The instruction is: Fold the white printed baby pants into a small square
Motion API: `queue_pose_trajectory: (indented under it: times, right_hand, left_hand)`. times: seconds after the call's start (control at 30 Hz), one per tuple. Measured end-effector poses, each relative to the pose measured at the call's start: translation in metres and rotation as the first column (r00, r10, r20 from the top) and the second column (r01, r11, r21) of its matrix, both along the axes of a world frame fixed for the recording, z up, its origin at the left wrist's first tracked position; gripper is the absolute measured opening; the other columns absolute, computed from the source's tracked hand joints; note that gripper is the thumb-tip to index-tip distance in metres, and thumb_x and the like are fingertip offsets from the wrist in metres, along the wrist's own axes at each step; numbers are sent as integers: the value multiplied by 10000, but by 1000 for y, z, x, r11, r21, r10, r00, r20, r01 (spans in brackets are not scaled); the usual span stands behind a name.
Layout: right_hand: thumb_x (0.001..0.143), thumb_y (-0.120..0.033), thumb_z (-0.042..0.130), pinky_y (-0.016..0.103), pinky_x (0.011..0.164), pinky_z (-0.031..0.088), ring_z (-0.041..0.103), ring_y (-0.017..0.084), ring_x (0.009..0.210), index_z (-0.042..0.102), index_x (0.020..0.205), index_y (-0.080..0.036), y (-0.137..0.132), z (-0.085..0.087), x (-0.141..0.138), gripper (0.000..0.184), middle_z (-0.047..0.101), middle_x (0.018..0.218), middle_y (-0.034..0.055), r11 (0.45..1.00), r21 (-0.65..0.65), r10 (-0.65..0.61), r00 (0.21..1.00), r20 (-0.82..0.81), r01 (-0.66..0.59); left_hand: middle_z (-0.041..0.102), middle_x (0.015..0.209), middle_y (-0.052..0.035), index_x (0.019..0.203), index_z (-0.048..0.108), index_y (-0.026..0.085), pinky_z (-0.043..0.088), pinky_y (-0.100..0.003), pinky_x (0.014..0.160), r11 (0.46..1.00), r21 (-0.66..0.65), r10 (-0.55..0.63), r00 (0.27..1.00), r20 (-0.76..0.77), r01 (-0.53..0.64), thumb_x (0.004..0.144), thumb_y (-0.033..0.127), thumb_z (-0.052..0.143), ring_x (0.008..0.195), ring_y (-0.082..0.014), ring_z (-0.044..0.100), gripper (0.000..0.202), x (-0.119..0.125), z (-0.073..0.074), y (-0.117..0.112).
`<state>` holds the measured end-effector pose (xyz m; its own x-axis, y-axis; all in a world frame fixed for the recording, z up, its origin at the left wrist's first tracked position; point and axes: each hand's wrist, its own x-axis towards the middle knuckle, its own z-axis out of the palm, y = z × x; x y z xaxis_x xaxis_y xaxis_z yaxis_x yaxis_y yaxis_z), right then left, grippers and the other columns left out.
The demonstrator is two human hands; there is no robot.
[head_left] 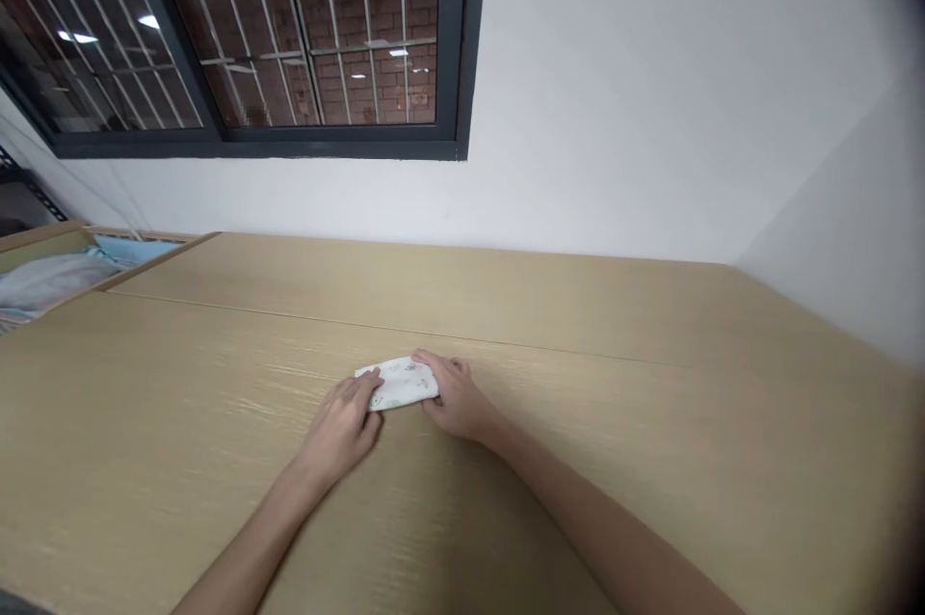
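I watch the left hand (pixel 339 432) and right hand (pixel 455 395) close together on both ends of a small folded white cloth (pixel 401 384) on the wooden counter (pixel 506 307), grip unclear, and this fold seems to need steady pressing.

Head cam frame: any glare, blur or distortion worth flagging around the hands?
Head view: wide-angle bending skews the window and the table edges; ceiling lights show as small glare spots in the glass; the right corners darken; the left hand, right hand and folded cloth look fairly sharp, with only soft shadows.
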<state>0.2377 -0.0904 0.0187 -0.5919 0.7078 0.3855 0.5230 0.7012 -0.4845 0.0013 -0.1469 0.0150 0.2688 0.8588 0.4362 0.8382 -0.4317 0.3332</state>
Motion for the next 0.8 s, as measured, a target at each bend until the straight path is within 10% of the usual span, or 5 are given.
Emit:
queue_pose_trajectory:
  times: [0.23,0.43,0.8]
  right_hand:
    - [861,-207,574,442,971,455,632,263,1084,522,1199,-215,7,14,-6,342,675,1184,98,957,-290,-67,942,-327,-32]
    - [890,-340,603,346,760,537,671,221,917,416,1182,-237,13,26,-10,362,664,1105,77,776,-616,-313,767,-560,-134]
    - [898,-367,651,374,856,561,647,215,1016,474,1174,-197,25,2,-3,370,564,1290,149,781,-591,-459,828,-324,201]
  left_hand:
    - [698,1071,-76,1095,616,219,502,-406,906,999,-24,44,971,235,-40,970,325,454,1004,-249,644,230,0,27,-6]
    - [634,735,38,1198,478,217,424,-254,575,936,-349,212,739,639,34,912,532,580,644,-166,595,437,11,21,-11]
    - [651,740,27,1218,522,268,375,-307,645,875,-477,168,976,136,-84,959,464,490,685,-214,613,326,23,27,-21]
